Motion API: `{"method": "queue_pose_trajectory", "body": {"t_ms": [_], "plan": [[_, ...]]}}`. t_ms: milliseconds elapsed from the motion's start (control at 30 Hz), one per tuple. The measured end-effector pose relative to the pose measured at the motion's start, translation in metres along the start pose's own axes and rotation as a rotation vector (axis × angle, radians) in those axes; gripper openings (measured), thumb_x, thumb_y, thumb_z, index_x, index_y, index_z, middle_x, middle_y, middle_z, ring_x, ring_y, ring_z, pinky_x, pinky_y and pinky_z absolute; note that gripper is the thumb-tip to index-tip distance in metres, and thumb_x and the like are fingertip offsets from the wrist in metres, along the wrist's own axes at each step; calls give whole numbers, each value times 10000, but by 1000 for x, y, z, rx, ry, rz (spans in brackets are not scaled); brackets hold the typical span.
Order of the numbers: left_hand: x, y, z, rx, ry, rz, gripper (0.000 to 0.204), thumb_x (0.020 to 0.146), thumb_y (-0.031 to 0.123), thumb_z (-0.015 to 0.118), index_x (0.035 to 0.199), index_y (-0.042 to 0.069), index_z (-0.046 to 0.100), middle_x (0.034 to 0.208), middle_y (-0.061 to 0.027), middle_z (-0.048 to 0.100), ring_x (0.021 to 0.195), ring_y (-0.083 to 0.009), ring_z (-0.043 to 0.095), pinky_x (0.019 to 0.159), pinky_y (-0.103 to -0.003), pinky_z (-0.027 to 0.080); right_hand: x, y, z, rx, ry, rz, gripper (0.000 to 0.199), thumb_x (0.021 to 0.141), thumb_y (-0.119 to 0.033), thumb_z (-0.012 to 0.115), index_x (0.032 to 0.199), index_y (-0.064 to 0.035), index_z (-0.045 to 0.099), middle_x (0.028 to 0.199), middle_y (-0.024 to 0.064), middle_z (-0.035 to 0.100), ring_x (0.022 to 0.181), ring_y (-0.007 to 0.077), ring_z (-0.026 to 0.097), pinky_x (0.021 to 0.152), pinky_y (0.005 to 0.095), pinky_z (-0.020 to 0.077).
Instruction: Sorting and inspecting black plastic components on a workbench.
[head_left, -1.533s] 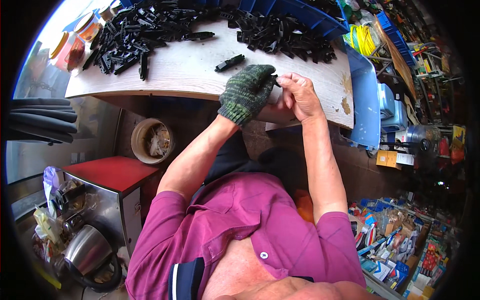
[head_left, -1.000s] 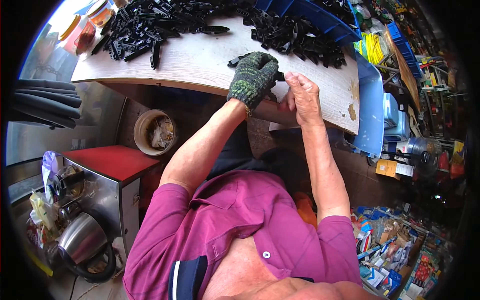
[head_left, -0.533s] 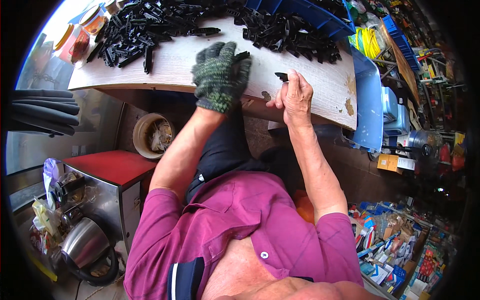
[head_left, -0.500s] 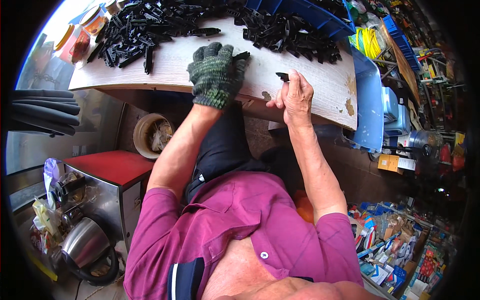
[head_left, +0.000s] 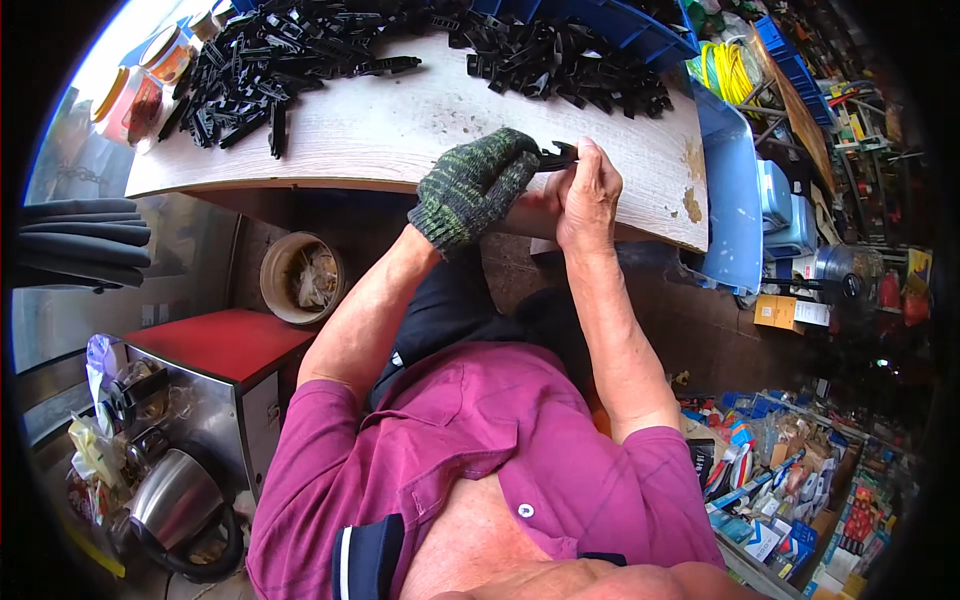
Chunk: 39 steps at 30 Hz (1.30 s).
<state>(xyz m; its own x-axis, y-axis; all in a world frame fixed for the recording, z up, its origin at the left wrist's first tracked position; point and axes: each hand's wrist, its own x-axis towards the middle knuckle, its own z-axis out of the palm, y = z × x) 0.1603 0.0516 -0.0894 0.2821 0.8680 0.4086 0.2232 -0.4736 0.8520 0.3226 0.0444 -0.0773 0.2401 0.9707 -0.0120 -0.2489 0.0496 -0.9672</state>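
My left hand (head_left: 478, 188), in a dark green and black knit glove, is closed on one end of a small black plastic part (head_left: 556, 157). My bare right hand (head_left: 588, 190) pinches the other end between thumb and fingers. Both hands meet above the front edge of the pale wood-look table (head_left: 380, 130). Whether the black thing is one part or two joined pieces I cannot tell. Beyond the hands lie a large heap of similar black parts (head_left: 290, 70) at the left and a smaller heap (head_left: 570, 75) at the right.
Lidded jars (head_left: 130, 100) stand at the table's left end. A blue bin (head_left: 640, 30) is behind the right heap, and a blue tub (head_left: 735, 190) adjoins the right edge. A bucket (head_left: 303, 278), red-topped cabinet (head_left: 220, 343) and steel kettle (head_left: 178, 500) are at lower left.
My left hand has come back from the table and moved right, up against my right hand. Both now hold black plastic together. The view has shifted slightly.
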Motion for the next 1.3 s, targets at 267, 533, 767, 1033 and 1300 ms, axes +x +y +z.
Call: {"method": "queue_pose_trajectory", "body": {"t_ms": [267,533,767,1033,1300], "plan": [[8,11,23,-18,147,-9,271,984,139,586,1224,18,619,1065,-145,702,912,-231,704,828,-338,536,9,19,-9,-197,106,-176,349,1009,-217,535,704,-62,464,579,-28,383,526,57,362,463,280,320],[8,12,51,30,175,-108,261,999,152,558,1231,42,606,1039,-145,706,931,-219,703,799,-353,532,1,4,-5,-171,76,-156,307,997,-199,538,710,-113,472,614,-51,438,508,52,448,425,264,391],[38,-25,-4,396,380,-32,217,933,258,590,1075,122,682,999,-158,688,949,-376,642,823,-472,524,16,-13,-18,3,262,135,304,955,-307,527,766,-70,499,575,37,440,407,178,440,488,505,585],[77,-33,-8,848,91,43,195,871,243,594,996,150,710,1038,-146,671,992,-383,618,796,-515,522,94,-74,-127,4,798,-7,362,939,-338,581,921,5,471,524,85,357,535,267,529,619,621,597],[62,-24,-3,833,61,22,220,840,167,585,1028,141,695,1027,-146,674,1002,-355,627,799,-502,527,64,-42,-82,-92,437,144,398,884,-313,680,1084,12,567,483,38,410,473,213,553,599,549,601]]}}
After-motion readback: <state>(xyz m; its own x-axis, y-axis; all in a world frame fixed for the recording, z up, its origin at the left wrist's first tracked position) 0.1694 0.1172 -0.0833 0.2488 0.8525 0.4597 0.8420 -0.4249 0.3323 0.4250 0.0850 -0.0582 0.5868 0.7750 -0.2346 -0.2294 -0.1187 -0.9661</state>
